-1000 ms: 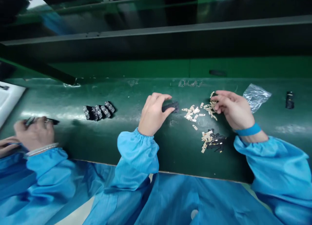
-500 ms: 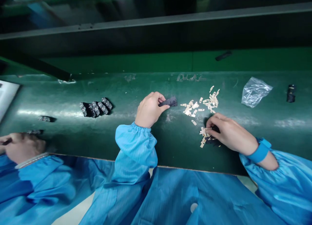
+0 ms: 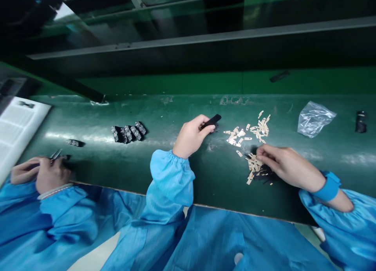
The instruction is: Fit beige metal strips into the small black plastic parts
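Observation:
My left hand (image 3: 191, 136) is closed, thumb and fingers gripping a stack of flat black strips (image 3: 212, 121) held on edge just above the bench. Over a small heap of pale tabs (image 3: 252, 166) and black pieces (image 3: 265, 174), my right hand (image 3: 283, 163) pinches with thumb and forefinger together. Whatever lies between those fingertips is too small to make out. Between my two hands, loose pale tabs with small holes (image 3: 235, 136) are scattered, and another cluster of pale tabs (image 3: 262, 126) sits farther back.
Left of my hands stands a row of black-and-grey parts (image 3: 129, 132). A co-worker's hands (image 3: 51, 173) work with tweezers (image 3: 55, 154) near a single part (image 3: 75, 143). To the right lie a clear plastic bag (image 3: 315, 119) and a black part (image 3: 361, 121). A green post (image 3: 88, 91) meets the bench.
The view has shifted. The strips in my left hand have turned from lying flat and fanned to standing on edge. My right hand stays at the heap. The co-worker's hands have moved and tweezers now show.

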`<state>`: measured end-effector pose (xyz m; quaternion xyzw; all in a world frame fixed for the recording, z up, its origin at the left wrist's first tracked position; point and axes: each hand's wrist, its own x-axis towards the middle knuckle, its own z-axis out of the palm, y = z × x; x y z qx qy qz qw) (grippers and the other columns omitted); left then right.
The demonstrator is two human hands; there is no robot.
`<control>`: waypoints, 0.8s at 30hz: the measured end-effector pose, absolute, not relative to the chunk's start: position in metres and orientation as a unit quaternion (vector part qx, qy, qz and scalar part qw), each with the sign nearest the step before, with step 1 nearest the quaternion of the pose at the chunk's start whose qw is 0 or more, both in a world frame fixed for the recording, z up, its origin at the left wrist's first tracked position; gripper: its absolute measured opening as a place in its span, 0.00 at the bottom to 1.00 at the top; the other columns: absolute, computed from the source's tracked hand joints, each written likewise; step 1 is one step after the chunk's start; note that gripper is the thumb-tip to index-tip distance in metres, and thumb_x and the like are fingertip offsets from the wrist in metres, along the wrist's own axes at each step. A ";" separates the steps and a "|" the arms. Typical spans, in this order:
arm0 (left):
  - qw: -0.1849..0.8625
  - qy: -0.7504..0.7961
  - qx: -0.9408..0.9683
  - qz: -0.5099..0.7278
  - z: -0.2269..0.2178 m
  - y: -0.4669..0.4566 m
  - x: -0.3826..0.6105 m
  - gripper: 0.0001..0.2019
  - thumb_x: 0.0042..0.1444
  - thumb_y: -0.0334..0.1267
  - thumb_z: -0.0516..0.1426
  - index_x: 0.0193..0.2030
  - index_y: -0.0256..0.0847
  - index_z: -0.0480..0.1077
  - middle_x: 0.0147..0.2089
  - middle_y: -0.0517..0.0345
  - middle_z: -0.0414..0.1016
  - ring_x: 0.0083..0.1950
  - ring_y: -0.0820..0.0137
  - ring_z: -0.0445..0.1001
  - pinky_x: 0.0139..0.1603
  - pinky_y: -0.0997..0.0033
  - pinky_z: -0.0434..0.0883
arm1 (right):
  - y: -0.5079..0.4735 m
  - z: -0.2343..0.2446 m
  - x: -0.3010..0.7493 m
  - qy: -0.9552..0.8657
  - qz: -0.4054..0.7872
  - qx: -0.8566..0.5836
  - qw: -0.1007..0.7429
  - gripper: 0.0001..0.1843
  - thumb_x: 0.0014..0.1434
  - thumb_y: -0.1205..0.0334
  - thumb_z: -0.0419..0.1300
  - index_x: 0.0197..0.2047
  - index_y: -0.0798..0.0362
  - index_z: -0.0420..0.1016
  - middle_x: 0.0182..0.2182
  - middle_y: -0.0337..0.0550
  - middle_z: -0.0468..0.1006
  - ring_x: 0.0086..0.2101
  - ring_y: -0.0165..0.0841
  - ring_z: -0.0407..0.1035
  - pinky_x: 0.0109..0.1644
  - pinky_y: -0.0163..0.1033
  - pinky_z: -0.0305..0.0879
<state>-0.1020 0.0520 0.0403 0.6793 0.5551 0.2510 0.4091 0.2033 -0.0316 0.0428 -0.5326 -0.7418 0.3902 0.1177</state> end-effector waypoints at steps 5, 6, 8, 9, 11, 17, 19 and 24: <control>0.546 0.468 0.649 0.246 0.033 0.041 -0.076 0.11 0.68 0.38 0.52 0.52 0.39 0.72 0.39 0.56 0.80 0.37 0.73 0.77 0.40 0.73 0.72 | -0.036 0.037 0.207 -0.673 0.457 -0.558 0.164 0.14 0.68 0.48 0.59 0.38 0.48 0.76 0.26 0.39 0.77 0.25 0.32 0.69 0.30 0.38 0.63; 0.563 0.458 0.645 0.239 0.031 0.039 -0.070 0.12 0.69 0.38 0.51 0.53 0.39 0.71 0.39 0.55 0.80 0.37 0.74 0.76 0.38 0.74 0.71 | -0.036 0.035 0.207 -0.650 0.471 -0.568 0.182 0.15 0.66 0.47 0.61 0.37 0.49 0.77 0.27 0.40 0.78 0.26 0.32 0.70 0.31 0.38 0.65; 0.588 0.447 0.633 0.233 0.028 0.033 -0.060 0.13 0.70 0.39 0.49 0.52 0.38 0.70 0.38 0.56 0.78 0.35 0.75 0.75 0.36 0.74 0.71 | -0.038 0.034 0.205 -0.607 0.484 -0.588 0.226 0.16 0.63 0.46 0.64 0.35 0.51 0.78 0.27 0.41 0.79 0.26 0.32 0.69 0.30 0.37 0.65; 0.593 0.444 0.632 0.227 0.027 0.030 -0.055 0.13 0.70 0.41 0.49 0.52 0.38 0.70 0.37 0.57 0.77 0.34 0.75 0.74 0.36 0.74 0.71 | -0.038 0.034 0.204 -0.585 0.489 -0.598 0.250 0.16 0.62 0.46 0.66 0.35 0.51 0.78 0.27 0.42 0.79 0.26 0.31 0.68 0.28 0.37 0.64; 0.588 0.444 0.642 0.211 0.026 0.024 -0.046 0.14 0.69 0.46 0.51 0.50 0.39 0.71 0.36 0.57 0.76 0.33 0.73 0.74 0.37 0.72 0.71 | -0.040 0.033 0.198 -0.526 0.513 -0.609 0.301 0.15 0.60 0.48 0.67 0.35 0.52 0.78 0.27 0.41 0.79 0.23 0.28 0.66 0.25 0.35 0.61; 0.566 0.456 0.660 0.191 0.023 0.010 -0.028 0.13 0.64 0.46 0.58 0.49 0.42 0.74 0.43 0.55 0.80 0.41 0.67 0.77 0.43 0.69 0.72 | -0.047 0.029 0.180 -0.364 0.611 -0.604 0.360 0.14 0.57 0.52 0.70 0.35 0.51 0.73 0.23 0.37 0.76 0.16 0.23 0.56 0.17 0.32 0.46; 0.579 0.445 0.656 0.190 0.022 0.007 -0.024 0.13 0.64 0.48 0.59 0.47 0.41 0.75 0.41 0.56 0.79 0.39 0.69 0.76 0.40 0.70 0.71 | -0.049 0.028 0.174 -0.339 0.610 -0.594 0.400 0.14 0.57 0.51 0.71 0.36 0.50 0.74 0.20 0.33 0.70 0.17 0.24 0.56 0.18 0.32 0.46; 0.687 0.423 0.546 0.224 0.022 0.004 -0.017 0.15 0.62 0.50 0.60 0.41 0.38 0.69 0.27 0.63 0.69 0.27 0.75 0.69 0.29 0.74 0.67 | -0.046 0.025 0.158 -0.336 0.594 -0.555 0.475 0.13 0.58 0.52 0.71 0.39 0.48 0.75 0.23 0.32 0.67 0.19 0.24 0.52 0.21 0.34 0.48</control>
